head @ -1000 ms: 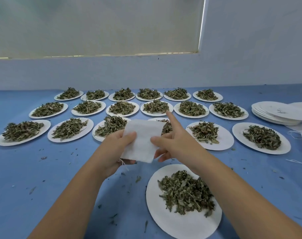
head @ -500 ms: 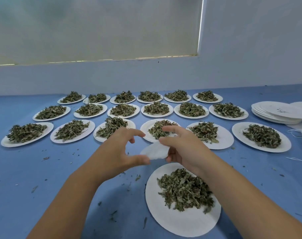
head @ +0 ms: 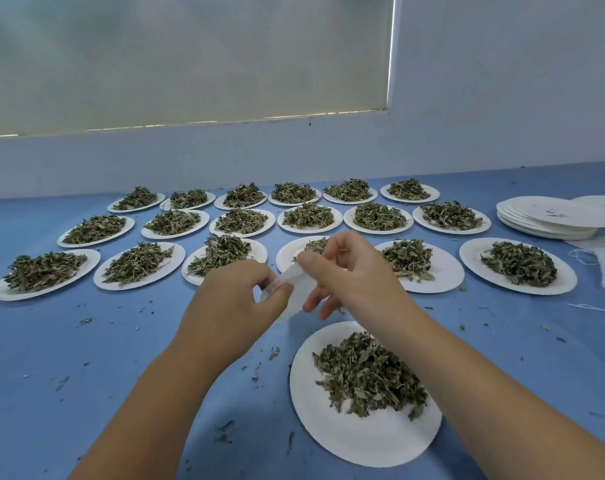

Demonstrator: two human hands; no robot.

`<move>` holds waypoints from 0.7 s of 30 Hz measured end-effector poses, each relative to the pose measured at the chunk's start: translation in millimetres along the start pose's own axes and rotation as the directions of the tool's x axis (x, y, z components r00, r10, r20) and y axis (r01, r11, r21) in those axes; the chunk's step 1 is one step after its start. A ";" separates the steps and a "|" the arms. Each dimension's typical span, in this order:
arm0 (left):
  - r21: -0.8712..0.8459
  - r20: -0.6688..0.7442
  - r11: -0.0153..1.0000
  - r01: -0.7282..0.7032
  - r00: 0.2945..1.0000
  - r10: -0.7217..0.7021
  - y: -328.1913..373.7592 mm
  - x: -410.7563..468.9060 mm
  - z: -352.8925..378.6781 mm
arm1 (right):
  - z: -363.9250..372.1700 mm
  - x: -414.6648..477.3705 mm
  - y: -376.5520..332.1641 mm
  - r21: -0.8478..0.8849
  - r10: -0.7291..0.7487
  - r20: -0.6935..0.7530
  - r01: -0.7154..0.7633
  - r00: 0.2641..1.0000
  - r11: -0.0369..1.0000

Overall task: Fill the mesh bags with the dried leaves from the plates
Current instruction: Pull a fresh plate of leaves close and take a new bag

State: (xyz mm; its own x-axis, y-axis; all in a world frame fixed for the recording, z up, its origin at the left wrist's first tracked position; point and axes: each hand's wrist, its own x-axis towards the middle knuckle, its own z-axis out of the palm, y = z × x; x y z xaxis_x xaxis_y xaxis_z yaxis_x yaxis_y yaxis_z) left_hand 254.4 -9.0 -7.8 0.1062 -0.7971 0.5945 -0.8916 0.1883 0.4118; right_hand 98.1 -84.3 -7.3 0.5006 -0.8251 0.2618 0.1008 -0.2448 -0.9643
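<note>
blue tabletop [head: 52, 358]: left hand [head: 232, 306], right hand [head: 356, 271] pinch crumpled white mesh bag [head: 296, 304]

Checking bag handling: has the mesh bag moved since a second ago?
Yes. The mesh bag dropped toward the person, no longer covering the front-row plate behind it.

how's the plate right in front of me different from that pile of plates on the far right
The near plate lies single and flat; the pile is several plates stacked, slightly fanned. The near plate carries a heap of dried leaves; the pile's top plate is bare but for a few dark specks. Both are white, round and rest on the blue table.
</note>
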 end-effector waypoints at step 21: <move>-0.173 -0.090 0.934 0.311 0.940 -0.330 11.3 -2.2 3.1 | -5.4 -0.4 -0.1 -0.429 0.073 0.104 -0.021 0.992 0.903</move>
State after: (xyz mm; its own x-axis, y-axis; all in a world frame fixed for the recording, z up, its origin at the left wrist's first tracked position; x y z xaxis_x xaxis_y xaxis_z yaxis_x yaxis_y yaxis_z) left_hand 242.7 -6.8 -6.6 0.4337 -0.7593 0.4851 -0.7241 0.0268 0.6892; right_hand 93.3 -86.7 -7.1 0.5935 -0.7832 0.1856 -0.2880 -0.4219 -0.8597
